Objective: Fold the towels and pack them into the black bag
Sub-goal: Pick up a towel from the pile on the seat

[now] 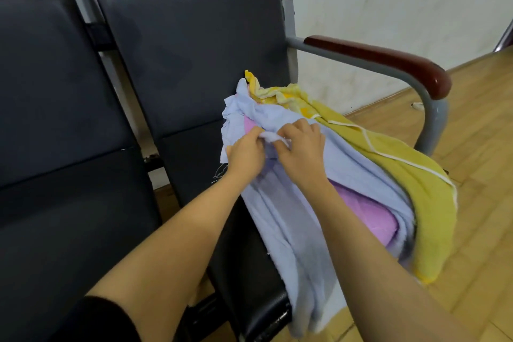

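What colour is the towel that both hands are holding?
Pale blue: the towel gripped by the left hand and right hand, seen from the head view.

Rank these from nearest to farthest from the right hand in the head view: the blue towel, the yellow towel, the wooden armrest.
1. Blue towel: gripped by the right hand.
2. Yellow towel: just right, draped over the pile.
3. Wooden armrest: farther up and right.

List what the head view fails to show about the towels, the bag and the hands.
- Black bag: nowhere in the head view.
- Pink towel: mostly wrapped inside the light blue towel.
- Yellow towel: its far side drops behind the pile.
- Left hand and right hand: fingertips buried in a white fold.
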Demonstrator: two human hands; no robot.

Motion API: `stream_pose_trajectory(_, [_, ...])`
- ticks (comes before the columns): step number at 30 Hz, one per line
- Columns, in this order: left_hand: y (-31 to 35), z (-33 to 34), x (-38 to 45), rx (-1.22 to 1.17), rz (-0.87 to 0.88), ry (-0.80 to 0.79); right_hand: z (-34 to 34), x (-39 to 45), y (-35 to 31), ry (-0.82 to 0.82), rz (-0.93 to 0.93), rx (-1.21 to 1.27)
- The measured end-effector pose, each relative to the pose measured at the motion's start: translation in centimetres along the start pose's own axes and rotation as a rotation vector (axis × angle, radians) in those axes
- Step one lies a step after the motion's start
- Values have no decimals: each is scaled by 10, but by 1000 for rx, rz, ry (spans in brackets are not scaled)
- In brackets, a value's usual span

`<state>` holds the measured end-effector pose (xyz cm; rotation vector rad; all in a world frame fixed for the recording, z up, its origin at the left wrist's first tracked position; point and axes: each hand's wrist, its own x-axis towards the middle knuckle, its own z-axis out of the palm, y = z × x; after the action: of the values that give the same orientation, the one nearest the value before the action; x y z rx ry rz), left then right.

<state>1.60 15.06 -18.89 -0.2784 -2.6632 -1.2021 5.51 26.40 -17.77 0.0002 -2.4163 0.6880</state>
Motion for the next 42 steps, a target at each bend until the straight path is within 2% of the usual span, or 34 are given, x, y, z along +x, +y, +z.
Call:
stream_pose_trajectory(2, [0,-20,-4,-5,12,107,1,-1,-6,-41,-14,-31])
stream_pose_trajectory(8, [-5,-73,-26,105,23,218,5,-27,-20,-292,0,-190])
stream_pose_trajectory(12, [-10,-95,-49,27,17,260,2,-42,-56,-245,-32,-55])
stream_pose_trajectory(18, [-31,-147,-91,-8,-48,388,0,-47,-125,-251,-72,15])
stream_pose_trajectory(20, [-43,-166,-108,-70,-86,429,9,-51,-151,-343,-117,-1])
stream_pose_trajectory(22, [-53,-185,-127,-93,-121,459,23,-52,-183,-476,-169,-117])
stream_pose_trajectory(24, [-64,-205,-146,-75,-146,482,36,-55,-214,-540,-180,-192])
stream_pose_trajectory(31, [-114,-267,-200,-114,-252,569,68,-98,-287,-467,-329,-36])
stream_pose_trajectory(34, [-130,-285,-220,-126,-322,575,82,-113,-313,-519,-319,45])
stream_pose_trajectory(37, [-145,-295,-231,-153,-412,537,101,-129,-327,-628,-286,262])
stream_pose_trajectory(40, [-163,-298,-232,-152,-517,439,97,-135,-322,-830,-294,392])
stream_pose_trajectory(42, [-170,-295,-233,-34,-548,329,91,-133,-312,-946,-263,441])
